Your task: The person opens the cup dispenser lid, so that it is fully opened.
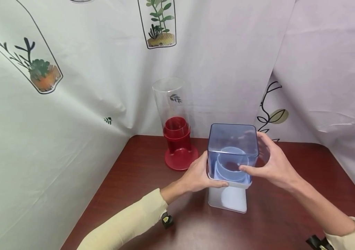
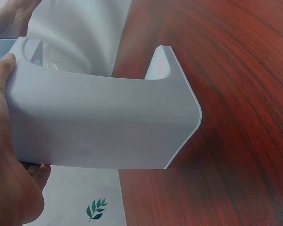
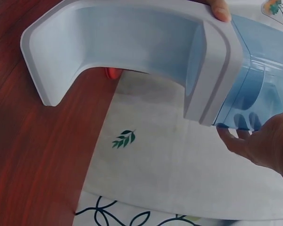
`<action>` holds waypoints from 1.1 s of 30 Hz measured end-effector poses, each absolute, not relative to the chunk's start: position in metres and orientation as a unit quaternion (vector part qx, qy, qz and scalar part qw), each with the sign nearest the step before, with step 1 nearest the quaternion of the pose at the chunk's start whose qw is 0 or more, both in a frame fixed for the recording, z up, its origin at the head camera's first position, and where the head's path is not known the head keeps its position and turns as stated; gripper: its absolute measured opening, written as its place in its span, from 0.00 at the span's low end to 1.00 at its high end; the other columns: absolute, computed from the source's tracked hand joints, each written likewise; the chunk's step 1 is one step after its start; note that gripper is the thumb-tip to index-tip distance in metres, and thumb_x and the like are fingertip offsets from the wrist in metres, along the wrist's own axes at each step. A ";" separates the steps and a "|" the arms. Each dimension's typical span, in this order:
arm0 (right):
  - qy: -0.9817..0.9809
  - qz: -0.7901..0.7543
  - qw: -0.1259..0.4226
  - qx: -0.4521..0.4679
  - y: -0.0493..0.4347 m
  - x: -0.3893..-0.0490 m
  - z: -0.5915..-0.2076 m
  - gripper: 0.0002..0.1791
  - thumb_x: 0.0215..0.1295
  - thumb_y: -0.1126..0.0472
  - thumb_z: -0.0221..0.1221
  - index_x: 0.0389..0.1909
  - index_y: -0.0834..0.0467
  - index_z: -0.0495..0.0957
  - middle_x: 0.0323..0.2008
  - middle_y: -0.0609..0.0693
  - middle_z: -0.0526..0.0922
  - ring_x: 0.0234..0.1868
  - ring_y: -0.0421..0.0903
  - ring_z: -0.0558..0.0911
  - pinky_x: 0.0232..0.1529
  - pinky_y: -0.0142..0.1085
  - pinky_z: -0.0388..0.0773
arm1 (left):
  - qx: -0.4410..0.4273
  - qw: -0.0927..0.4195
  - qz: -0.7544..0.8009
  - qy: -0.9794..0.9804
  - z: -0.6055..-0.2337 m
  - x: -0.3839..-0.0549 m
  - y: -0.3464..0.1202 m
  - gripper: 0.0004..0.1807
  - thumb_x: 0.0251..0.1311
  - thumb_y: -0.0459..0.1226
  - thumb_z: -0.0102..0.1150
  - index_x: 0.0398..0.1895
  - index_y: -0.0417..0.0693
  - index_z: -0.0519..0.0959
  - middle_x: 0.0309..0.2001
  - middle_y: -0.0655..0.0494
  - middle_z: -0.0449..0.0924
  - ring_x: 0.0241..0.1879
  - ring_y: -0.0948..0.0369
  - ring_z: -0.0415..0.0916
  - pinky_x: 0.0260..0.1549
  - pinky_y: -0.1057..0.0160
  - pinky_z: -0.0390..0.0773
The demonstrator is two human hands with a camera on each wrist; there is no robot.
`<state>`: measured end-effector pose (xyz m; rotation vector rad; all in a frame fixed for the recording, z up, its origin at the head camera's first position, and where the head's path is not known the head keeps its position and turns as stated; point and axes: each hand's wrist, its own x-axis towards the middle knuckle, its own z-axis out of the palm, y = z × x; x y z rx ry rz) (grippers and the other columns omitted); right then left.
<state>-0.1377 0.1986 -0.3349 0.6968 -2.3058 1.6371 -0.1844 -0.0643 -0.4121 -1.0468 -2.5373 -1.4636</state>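
Head view: right of centre, a square, translucent blue bin (image 1: 233, 140) tops a smooth, curved white stand (image 1: 228, 198). The left hand (image 1: 197, 176) grips the stand's rim; the right hand (image 1: 275, 165) clasps the bin. Centre: clear cylinder (image 1: 171, 100), red base (image 1: 179, 158).

I see the right hand (image 3: 264, 145) gripping the blue container (image 3: 273, 56). The left hand (image 3: 220, 9) touches the adjoining white stand (image 3: 132, 37).
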 end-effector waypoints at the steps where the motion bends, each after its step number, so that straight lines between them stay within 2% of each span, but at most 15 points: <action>1: -0.787 0.558 0.114 0.238 0.199 -0.138 -0.335 0.52 0.48 0.75 0.79 0.75 0.56 0.66 0.59 0.51 0.81 0.53 0.44 0.84 0.55 0.26 0.80 | -0.334 0.014 -0.472 -0.816 -0.412 -0.184 -0.064 0.53 0.44 0.51 0.86 0.72 0.60 0.64 0.59 0.64 0.78 0.54 0.68 0.78 0.52 0.66 0.82; 11: -0.776 0.572 0.103 0.244 0.204 -0.136 -0.336 0.50 0.53 0.77 0.75 0.76 0.55 0.65 0.60 0.49 0.79 0.52 0.42 0.83 0.43 0.30 0.81 | -0.329 0.011 -0.473 -0.817 -0.412 -0.184 -0.062 0.55 0.44 0.49 0.87 0.74 0.60 0.62 0.60 0.64 0.76 0.56 0.68 0.76 0.54 0.66 0.82; 16: -0.775 0.576 0.099 0.239 0.205 -0.133 -0.334 0.50 0.54 0.77 0.75 0.76 0.54 0.65 0.60 0.50 0.79 0.52 0.43 0.84 0.43 0.30 0.82 | -0.328 0.012 -0.471 -0.819 -0.412 -0.184 -0.061 0.55 0.43 0.49 0.87 0.75 0.58 0.63 0.61 0.63 0.77 0.56 0.67 0.76 0.55 0.66 0.81; 23: -0.714 0.649 0.078 0.252 0.211 -0.132 -0.331 0.48 0.55 0.83 0.70 0.75 0.57 0.66 0.60 0.52 0.82 0.52 0.45 0.86 0.46 0.31 0.85 | -0.319 0.012 -0.474 -0.821 -0.413 -0.183 -0.062 0.57 0.44 0.50 0.86 0.77 0.57 0.62 0.61 0.62 0.77 0.56 0.67 0.76 0.54 0.65 0.81; 28: -0.703 0.659 0.083 0.253 0.215 -0.130 -0.329 0.48 0.55 0.85 0.68 0.76 0.58 0.66 0.58 0.52 0.83 0.49 0.46 0.87 0.44 0.31 0.85 | -0.317 0.009 -0.472 -0.822 -0.411 -0.182 -0.063 0.57 0.44 0.51 0.85 0.77 0.57 0.62 0.62 0.62 0.76 0.56 0.66 0.75 0.54 0.64 0.82; 33: -0.691 0.669 0.081 0.261 0.218 -0.129 -0.329 0.49 0.54 0.87 0.67 0.76 0.60 0.65 0.58 0.54 0.83 0.50 0.46 0.87 0.45 0.32 0.86 | -0.324 0.012 -0.473 -0.820 -0.409 -0.182 -0.063 0.56 0.44 0.50 0.86 0.76 0.57 0.63 0.61 0.62 0.76 0.56 0.66 0.76 0.53 0.64 0.82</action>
